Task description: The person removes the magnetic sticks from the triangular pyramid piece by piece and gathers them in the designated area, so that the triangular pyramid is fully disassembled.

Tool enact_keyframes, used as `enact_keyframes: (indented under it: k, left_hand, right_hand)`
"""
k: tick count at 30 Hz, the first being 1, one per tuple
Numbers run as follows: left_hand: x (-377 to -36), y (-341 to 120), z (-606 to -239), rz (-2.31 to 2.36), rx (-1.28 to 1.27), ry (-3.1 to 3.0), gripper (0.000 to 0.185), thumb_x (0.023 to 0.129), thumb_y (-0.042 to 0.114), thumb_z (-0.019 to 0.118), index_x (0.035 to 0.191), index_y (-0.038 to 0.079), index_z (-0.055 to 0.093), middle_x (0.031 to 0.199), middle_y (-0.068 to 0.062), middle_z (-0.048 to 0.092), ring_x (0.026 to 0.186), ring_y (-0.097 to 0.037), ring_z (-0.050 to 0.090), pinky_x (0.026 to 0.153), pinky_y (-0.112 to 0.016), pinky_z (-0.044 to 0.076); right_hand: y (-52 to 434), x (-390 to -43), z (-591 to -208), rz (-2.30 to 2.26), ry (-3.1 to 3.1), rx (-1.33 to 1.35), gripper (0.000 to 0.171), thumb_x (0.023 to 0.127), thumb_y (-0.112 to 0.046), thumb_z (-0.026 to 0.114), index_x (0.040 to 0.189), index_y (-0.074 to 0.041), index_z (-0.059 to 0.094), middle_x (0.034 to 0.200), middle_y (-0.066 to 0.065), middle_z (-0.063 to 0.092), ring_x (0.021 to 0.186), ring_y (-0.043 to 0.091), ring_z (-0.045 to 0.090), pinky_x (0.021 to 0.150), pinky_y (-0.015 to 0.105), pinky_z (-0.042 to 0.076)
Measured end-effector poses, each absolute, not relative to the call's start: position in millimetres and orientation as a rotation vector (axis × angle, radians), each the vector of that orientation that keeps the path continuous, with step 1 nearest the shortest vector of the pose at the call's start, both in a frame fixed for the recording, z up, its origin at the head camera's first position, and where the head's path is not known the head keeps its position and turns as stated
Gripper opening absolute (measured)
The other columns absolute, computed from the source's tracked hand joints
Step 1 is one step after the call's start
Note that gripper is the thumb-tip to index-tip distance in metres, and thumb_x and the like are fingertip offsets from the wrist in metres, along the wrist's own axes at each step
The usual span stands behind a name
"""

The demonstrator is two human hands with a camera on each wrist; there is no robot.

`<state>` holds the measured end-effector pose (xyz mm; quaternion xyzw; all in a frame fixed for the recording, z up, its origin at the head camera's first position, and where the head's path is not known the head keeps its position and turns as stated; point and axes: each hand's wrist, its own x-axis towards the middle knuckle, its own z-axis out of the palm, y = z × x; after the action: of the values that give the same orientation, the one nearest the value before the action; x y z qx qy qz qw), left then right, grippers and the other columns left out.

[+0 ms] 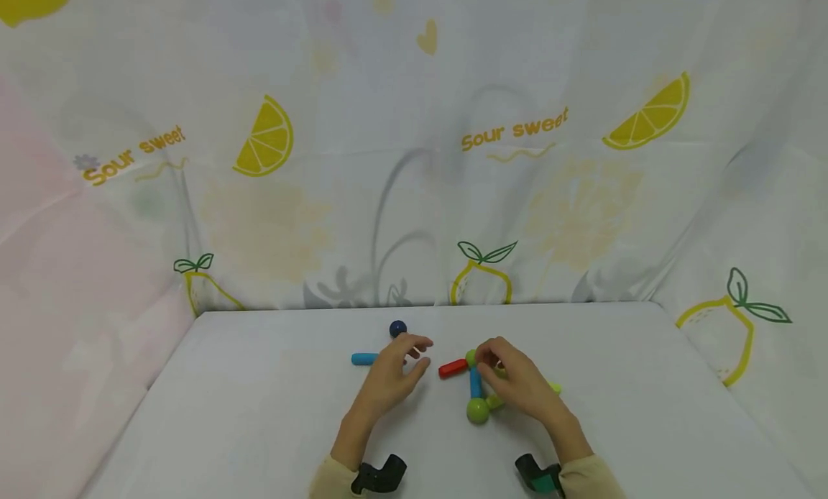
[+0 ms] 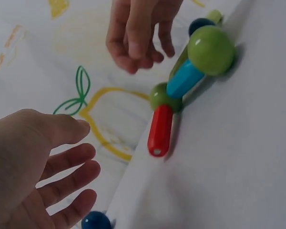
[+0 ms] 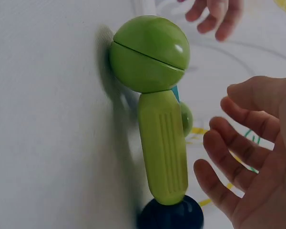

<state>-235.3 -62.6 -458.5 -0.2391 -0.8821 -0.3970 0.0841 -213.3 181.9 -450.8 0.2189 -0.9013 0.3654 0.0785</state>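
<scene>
A toy figure of sticks and balls lies on the white table (image 1: 259, 413): a red stick (image 1: 453, 369), a small green ball (image 1: 471, 357), a blue stick (image 1: 476, 384) and a large green ball (image 1: 478, 410). My right hand (image 1: 511, 377) hovers over it with relaxed fingers and holds nothing. In the right wrist view the large green ball (image 3: 150, 52), a green stick (image 3: 163, 145) and a dark blue ball (image 3: 170, 215) lie just left of my right hand (image 3: 238, 162). My left hand (image 1: 404, 362) rests open left of the red stick (image 2: 159, 131), beside a loose blue stick (image 1: 364, 358).
A loose dark blue ball (image 1: 397, 329) sits just beyond my left hand. A lemon-printed cloth (image 1: 414, 161) rises as a wall behind and on both sides of the table.
</scene>
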Motion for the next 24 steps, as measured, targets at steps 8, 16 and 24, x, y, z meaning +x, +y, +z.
enact_keyframes:
  k: [8, 16, 24]
  left_hand:
    - [-242, -21, -472, -1.228, -0.818, -2.713, 0.028, 0.089, 0.016, 0.064, 0.116, 0.011, 0.062, 0.109, -0.008, 0.062, 0.097, -0.020, 0.058, 0.083, -0.032, 0.049]
    - [-242, -6, -495, -1.119, -0.618, -2.756, 0.027, 0.085, 0.022, 0.068, 0.112, 0.017, 0.065, 0.100, -0.001, 0.065, 0.086, -0.014, 0.053, 0.073, -0.029, 0.038]
    - [-241, 4, -497, -1.143, -0.537, -2.712, 0.026, 0.082, 0.021, 0.072, 0.106, 0.015, 0.067, 0.095, -0.001, 0.066, 0.084, -0.014, 0.053, 0.075, -0.031, 0.038]
  right_hand:
    - [173, -228, -462, 1.117, -2.770, 0.467, 0.023, 0.087, -0.012, 0.066, 0.109, -0.009, 0.059, 0.102, 0.002, 0.055, 0.097, 0.019, 0.054, 0.085, 0.039, 0.048]
    - [169, -229, -468, 1.124, -2.864, 0.366, 0.024, 0.088, -0.018, 0.066, 0.111, -0.015, 0.058, 0.103, -0.001, 0.056, 0.094, 0.016, 0.058, 0.079, 0.038, 0.049]
    - [169, -231, -469, 1.058, -2.868, 0.310, 0.020, 0.089, -0.020, 0.065, 0.108, -0.017, 0.059, 0.100, -0.003, 0.057, 0.092, 0.015, 0.059, 0.076, 0.037, 0.049]
